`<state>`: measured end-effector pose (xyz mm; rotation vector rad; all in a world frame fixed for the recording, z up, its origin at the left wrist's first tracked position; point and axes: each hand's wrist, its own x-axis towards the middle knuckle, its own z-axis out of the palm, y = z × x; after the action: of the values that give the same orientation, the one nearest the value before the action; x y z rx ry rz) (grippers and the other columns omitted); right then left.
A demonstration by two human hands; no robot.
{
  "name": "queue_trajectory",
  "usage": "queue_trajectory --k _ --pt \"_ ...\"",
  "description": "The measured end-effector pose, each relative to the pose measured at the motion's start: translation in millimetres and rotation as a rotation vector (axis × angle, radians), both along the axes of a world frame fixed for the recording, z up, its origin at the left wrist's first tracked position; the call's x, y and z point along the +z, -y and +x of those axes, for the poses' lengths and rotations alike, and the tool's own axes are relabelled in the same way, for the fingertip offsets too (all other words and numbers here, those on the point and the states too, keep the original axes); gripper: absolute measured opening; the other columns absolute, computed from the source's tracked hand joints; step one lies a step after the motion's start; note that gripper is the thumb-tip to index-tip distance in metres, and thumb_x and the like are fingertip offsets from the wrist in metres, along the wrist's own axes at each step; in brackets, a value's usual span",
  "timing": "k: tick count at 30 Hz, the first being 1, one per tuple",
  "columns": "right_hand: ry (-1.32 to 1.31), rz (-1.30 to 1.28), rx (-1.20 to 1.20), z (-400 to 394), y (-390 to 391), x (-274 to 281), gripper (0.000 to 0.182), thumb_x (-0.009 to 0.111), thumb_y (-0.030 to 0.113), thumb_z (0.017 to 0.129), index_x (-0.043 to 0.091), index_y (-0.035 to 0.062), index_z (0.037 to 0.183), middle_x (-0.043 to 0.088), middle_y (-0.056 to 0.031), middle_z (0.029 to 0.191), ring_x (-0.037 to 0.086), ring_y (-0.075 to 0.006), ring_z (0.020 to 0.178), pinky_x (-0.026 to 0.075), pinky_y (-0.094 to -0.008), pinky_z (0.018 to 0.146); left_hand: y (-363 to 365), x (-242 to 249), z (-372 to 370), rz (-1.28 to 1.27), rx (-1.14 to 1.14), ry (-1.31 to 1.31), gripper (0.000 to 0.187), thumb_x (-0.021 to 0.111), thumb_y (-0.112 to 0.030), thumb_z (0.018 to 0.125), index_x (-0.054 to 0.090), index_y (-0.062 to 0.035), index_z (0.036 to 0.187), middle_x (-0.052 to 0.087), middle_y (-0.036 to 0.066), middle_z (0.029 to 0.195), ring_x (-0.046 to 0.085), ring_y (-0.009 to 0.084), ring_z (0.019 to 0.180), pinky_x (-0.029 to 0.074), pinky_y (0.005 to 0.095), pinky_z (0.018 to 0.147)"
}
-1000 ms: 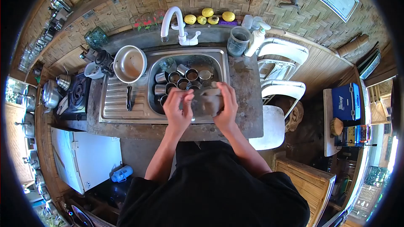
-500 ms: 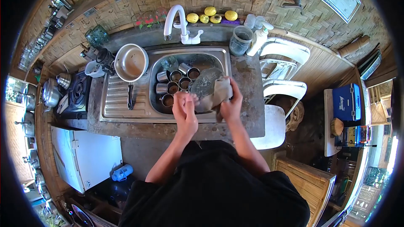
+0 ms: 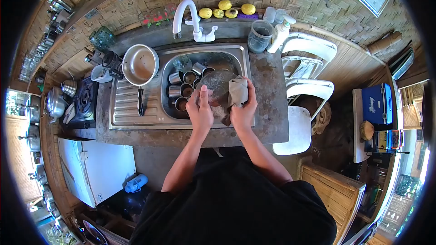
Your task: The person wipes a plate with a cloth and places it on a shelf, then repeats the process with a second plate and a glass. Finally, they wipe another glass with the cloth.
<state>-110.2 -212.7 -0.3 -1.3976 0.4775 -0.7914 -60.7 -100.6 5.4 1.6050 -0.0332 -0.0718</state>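
Over the sink's right half, a round see-through glass plate (image 3: pixel 215 85) is held up between my hands. My left hand (image 3: pixel 200 112) grips its near left rim, thumb up on the face. In my right hand (image 3: pixel 244 109) is a grey-beige cloth (image 3: pixel 238 91), folded over the plate's right edge. Below, the metal sink basin (image 3: pixel 169 67) holds several metal mugs (image 3: pixel 174 91) and a clear glass (image 3: pixel 182 63). The plate and my hands hide part of the basin.
A white faucet (image 3: pixel 185 11) arches behind the sink. On the ribbed drainboard (image 3: pixel 122 104) rests a steel saucepan (image 3: pixel 141 65). A plastic container (image 3: pixel 260 36) and a pump bottle (image 3: pixel 280 36) stand back right; yellow fruits (image 3: pixel 225 5) line the ledge. White chairs (image 3: pixel 309 90) stand to the right.
My left hand has come up against the plate's rim and now grips it. The plate and cloth have shifted slightly left. The whole view has tilted a little.
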Motion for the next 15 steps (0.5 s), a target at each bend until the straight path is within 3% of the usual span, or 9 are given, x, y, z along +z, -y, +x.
queue_trajectory --k 5,7,11,12,15 --pt "0.097 0.246 -0.065 -2.0 -22.6 -20.7 0.062 0.049 -0.018 0.079 0.055 -0.0007 0.138 0.061 -0.0086 0.13 0.057 -0.0164 0.121 0.042 -0.0288 0.105 2.8 -7.1 -6.8 -0.152 0.105 -0.132 0.046 0.056 -0.038 0.107 0.068 0.005 0.097 0.068 0.008 0.078 0.062 0.0118 0.065 0.052 0.0283 0.06" --pt "-0.001 0.208 -0.092 -1.3 -23.1 -24.6 0.064 0.049 -0.019 0.078 0.056 -0.0008 0.138 0.063 -0.0093 0.128 0.058 -0.0167 0.12 0.043 -0.0285 0.104 1.8 -9.1 -5.8 -0.087 0.109 -0.172 0.046 0.056 -0.039 0.107 0.068 0.0039 0.096 0.068 0.008 0.079 0.063 0.0118 0.068 0.053 0.0281 0.061" --pt "-0.096 -0.067 0.139 -1.9 14.9 -16.3 0.055 0.061 -0.014 0.083 0.059 0.002 0.135 0.068 -0.0095 0.119 0.063 -0.0188 0.114 0.046 -0.0299 0.101 -13.8 -24.6 2.2 -0.059 -0.12 -0.267 0.045 0.059 -0.041 0.105 0.068 0.0024 0.099 0.069 0.008 0.077 0.068 0.0153 0.064 0.052 0.0279 0.062" --pt "-0.104 -0.131 0.203 -1.4 23.4 -5.4 0.054 0.061 -0.013 0.083 0.06 0.0028 0.134 0.07 -0.0101 0.118 0.064 -0.0194 0.113 0.047 -0.0302 0.1 -18.0 -20.9 5.8 -0.094 -0.115 -0.276 0.039 0.063 -0.036 0.103 0.067 0.0012 0.094 0.068 0.007 0.075 0.066 0.0133 0.06 0.052 0.0264 0.059" --pt "-0.129 -0.229 0.404 -5.0 38.1 13.3 0.055 0.064 -0.013 0.081 0.062 0.0058 0.133 0.07 -0.012 0.118 0.065 -0.0209 0.115 0.047 -0.031 0.101 -32.5 14.0 16.8 0.197 -0.269 -0.063 0.035 0.068 -0.032 0.101 0.065 -0.0001 0.087 0.067 0.005 0.072 0.064 0.011 0.059 0.05 0.0244 0.054"
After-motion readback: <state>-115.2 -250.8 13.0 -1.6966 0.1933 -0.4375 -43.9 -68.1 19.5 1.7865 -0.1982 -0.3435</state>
